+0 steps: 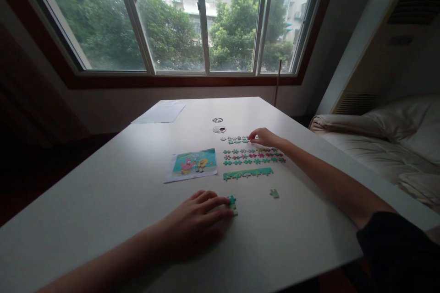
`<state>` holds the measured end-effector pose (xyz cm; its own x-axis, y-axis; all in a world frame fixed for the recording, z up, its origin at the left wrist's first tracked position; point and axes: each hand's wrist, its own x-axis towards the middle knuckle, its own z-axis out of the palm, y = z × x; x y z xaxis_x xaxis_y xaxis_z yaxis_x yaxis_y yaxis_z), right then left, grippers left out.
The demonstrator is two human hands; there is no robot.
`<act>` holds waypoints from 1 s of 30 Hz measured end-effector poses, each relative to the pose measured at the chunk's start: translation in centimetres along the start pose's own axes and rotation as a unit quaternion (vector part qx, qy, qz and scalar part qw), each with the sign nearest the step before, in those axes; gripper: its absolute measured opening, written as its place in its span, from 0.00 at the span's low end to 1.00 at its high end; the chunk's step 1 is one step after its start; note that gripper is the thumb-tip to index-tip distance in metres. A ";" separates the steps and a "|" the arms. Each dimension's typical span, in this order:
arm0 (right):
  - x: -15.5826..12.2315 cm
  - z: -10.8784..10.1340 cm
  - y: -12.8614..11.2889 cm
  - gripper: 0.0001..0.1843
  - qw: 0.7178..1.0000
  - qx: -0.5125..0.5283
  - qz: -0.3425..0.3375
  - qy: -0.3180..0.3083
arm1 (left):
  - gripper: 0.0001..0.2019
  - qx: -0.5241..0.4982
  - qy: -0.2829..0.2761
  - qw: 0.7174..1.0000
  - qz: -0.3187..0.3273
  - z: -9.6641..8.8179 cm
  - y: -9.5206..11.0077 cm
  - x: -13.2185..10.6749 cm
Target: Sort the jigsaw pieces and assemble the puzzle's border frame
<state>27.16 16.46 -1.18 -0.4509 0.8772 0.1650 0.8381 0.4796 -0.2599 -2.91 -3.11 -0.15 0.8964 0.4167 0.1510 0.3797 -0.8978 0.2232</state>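
My left hand (202,213) lies low over the near part of the white table (113,219), fingers stretched out. Its fingertips touch a small joined group of green puzzle pieces (233,202). Farther off, my right hand (264,138) reaches to the end of the back rows of puzzle pieces (237,139), with thumb and fingers pinched on a puzzle piece there, mostly hidden by the fingertips. Nearer lie rows of loose green and pink pieces (254,156) and a joined green-and-yellow strip (248,173). One pale green piece (274,193) sits alone to the right.
A printed cartoon picture (193,164) lies left of the piece rows. White paper sheets (160,112) rest at the far left corner. Two round patterned discs (219,130) are behind the pieces. A pale sofa (371,146) stands right of the table, a window beyond.
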 end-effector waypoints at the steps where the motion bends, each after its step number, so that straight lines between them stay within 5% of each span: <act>1: 0.2 0.1 -0.3 0.10 1.000 0.000 -0.005 -0.007 | 0.18 0.001 -0.004 1.000 -0.002 0.0 0.0 0.0; 19: 2.5 -0.4 -0.9 0.11 0.989 0.010 0.027 -0.142 | 0.18 -0.005 -0.004 1.000 -0.002 0.1 0.1 -0.2; 25: 2.1 -0.6 -2.1 0.10 0.992 0.017 0.024 -0.122 | 0.17 -0.011 0.021 1.000 0.015 0.0 0.0 -0.2; 30: -0.4 -0.8 -4.9 0.18 0.995 0.062 -0.026 -0.071 | 0.19 -0.014 0.005 1.000 0.017 -0.3 0.0 -0.2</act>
<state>23.49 13.74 0.77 -0.5385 0.8413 0.0466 0.7728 0.5151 -0.3707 -3.17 -3.13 0.07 0.9067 0.3868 0.1679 0.3421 -0.9075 0.2436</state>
